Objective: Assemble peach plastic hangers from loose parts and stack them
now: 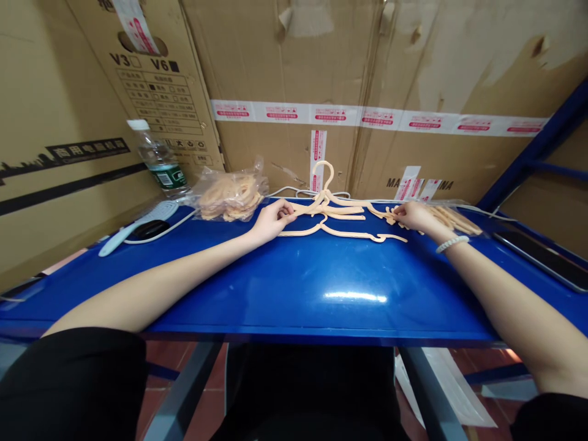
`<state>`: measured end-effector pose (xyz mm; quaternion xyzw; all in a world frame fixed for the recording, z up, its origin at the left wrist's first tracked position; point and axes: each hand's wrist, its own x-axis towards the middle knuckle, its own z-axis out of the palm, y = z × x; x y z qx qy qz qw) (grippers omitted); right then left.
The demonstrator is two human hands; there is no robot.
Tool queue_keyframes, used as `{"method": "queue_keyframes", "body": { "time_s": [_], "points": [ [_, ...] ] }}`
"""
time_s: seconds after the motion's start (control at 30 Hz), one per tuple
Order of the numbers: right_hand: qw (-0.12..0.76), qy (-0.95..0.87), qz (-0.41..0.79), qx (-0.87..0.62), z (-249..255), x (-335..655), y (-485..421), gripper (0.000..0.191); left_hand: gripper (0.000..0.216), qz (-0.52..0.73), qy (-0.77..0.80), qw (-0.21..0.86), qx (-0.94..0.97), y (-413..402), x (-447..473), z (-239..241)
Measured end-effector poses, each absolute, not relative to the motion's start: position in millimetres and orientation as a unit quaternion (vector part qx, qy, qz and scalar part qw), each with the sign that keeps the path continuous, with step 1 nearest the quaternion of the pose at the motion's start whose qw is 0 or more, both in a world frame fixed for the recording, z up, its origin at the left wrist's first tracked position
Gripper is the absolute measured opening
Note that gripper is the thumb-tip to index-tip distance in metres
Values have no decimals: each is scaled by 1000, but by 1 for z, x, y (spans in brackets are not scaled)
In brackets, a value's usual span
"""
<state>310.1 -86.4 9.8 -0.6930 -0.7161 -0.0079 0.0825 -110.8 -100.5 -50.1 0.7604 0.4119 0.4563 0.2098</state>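
Peach-coloured plastic clothes hanger pieces lie around the middle of the blue table. One hanger (326,197) has its hook pointing up toward the cardboard. My left hand (274,219) pinches the left end of a hanger arm between thumb and fingers. Nearer to me, another hanger (346,233) lies flat, its left end partly behind my left hand. My right hand (413,217) reaches down with bent, closed fingers at a cluster of small peach pieces (389,215). What its fingertips grip is too small to make out.
A clear bag of peach rings or hooks (232,197) sits at the left, near a water bottle (163,165) and a light-blue hairbrush (133,229). Long peach pieces (459,222) lie beyond my right hand. A phone (544,257) rests far right. Cardboard (285,153) walls the back.
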Motion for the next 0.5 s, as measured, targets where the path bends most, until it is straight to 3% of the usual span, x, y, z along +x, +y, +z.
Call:
{"method": "queue_keyframes", "body": {
  "time_s": [0.37, 0.5],
  "points": [
    [105, -692, -9, -714, 6, 313, -86, 12, 23, 487, 375, 218, 758, -105, -105, -57],
    [138, -693, -10, -708, 12, 315, -85, 3, 26, 480, 376, 199, 767, -102, -106, -58]
  ]
}}
